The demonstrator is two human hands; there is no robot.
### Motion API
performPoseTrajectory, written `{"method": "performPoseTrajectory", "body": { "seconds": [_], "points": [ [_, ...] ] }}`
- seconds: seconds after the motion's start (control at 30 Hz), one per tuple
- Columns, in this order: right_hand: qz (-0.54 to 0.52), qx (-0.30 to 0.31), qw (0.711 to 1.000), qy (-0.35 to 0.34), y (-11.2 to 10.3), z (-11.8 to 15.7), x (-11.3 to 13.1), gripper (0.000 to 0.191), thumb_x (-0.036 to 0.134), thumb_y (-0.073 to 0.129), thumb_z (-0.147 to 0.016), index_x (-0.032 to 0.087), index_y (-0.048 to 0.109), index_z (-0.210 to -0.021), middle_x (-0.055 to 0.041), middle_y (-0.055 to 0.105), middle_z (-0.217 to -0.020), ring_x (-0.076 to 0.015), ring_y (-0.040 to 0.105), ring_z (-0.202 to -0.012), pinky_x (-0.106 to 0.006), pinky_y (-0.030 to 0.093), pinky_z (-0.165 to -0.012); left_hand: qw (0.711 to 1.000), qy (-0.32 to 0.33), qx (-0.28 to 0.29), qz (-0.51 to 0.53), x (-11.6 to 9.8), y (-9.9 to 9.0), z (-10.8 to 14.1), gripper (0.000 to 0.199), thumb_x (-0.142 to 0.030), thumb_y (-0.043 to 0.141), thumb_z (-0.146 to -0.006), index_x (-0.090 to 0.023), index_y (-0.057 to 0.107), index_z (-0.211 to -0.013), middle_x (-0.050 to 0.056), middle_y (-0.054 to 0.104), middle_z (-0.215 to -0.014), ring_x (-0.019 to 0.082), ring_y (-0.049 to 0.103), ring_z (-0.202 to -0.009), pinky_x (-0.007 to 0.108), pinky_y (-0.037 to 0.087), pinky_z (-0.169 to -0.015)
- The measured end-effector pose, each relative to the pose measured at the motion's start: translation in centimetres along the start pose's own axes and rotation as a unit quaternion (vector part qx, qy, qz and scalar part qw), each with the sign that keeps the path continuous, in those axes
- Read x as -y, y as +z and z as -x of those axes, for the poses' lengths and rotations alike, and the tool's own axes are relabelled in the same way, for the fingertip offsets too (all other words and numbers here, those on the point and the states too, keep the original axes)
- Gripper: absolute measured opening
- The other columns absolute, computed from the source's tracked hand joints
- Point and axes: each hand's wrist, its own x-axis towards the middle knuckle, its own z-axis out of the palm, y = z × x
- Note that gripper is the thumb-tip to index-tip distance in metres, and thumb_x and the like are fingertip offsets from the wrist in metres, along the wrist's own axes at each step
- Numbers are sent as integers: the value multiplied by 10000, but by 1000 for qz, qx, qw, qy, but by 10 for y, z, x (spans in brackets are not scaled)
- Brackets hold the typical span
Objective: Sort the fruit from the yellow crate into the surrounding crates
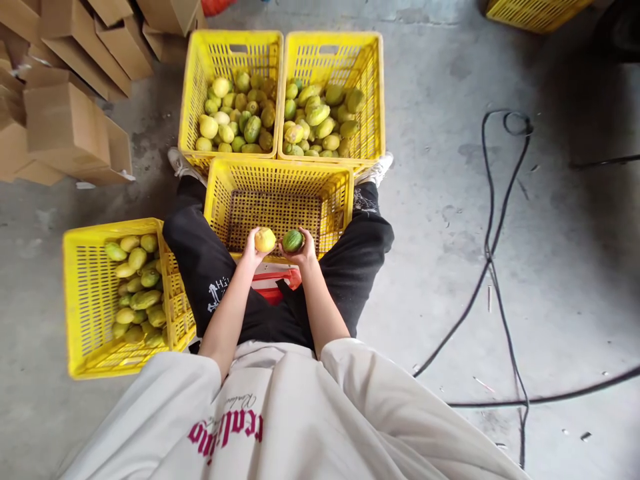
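Note:
My left hand (254,248) is closed around a rounded yellow fruit (265,239). In my right hand (304,249) sits a dark green fruit (293,241) with paler stripes, the fingers curled about its side and underneath. Both fruits are held side by side with a small gap, over the near edge of a yellow plastic crate (280,168) between my knees. The bottom of that crate shows as dark mesh, with no fruit visible in it. Beyond it, yellow crates at the left (231,39) and right (334,39) hold many oval green and yellow fruits.
Another yellow crate (80,300) with green-yellow fruits stands by my left leg. Cardboard boxes (67,127) are piled at the upper left. A black cable (487,250) loops over the concrete floor on the right. Part of a yellow crate (537,15) shows at the top right.

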Motion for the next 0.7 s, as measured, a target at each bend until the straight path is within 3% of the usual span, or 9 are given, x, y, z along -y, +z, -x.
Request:
{"method": "performPoseTrajectory", "body": {
  "seconds": [0.13,0.37,0.5,0.7],
  "points": [
    [17,-14,1000,-19,3,2,-1,197,375,686,-1175,276,680,-1004,10,723,-764,-224,763,-724,-330,726,-698,999,-29,-39,-7,-1,9,11,212,-454,821,-1191,-253,763,-1228,23,815,-942,194,829,-777,290,740,-787],
    [48,-45,993,-102,7,-5,-4,184,378,686,-1148,272,664,-999,5,720,-708,-219,733,-627,-300,658,-602,999,-45,-6,-12,-3,15,20,269,-487,802,-1245,-225,771,-1193,31,816,-859,167,803,-669,246,727,-717],
    [43,-75,989,-118,6,-9,-5,156,357,651,-1132,275,651,-999,11,697,-667,-241,744,-610,-323,658,-579,998,-57,0,-14,-5,18,23,297,-491,749,-1269,-217,780,-1160,28,816,-836,165,793,-652,262,740,-754],
    [46,-50,992,-107,5,-17,-6,231,446,715,-1119,285,639,-972,11,678,-668,-252,769,-655,-355,719,-650,997,-71,-22,-19,-3,26,28,316,-520,830,-1220,-205,833,-1218,40,807,-823,234,867,-785,358,786,-918]
  ]
}}
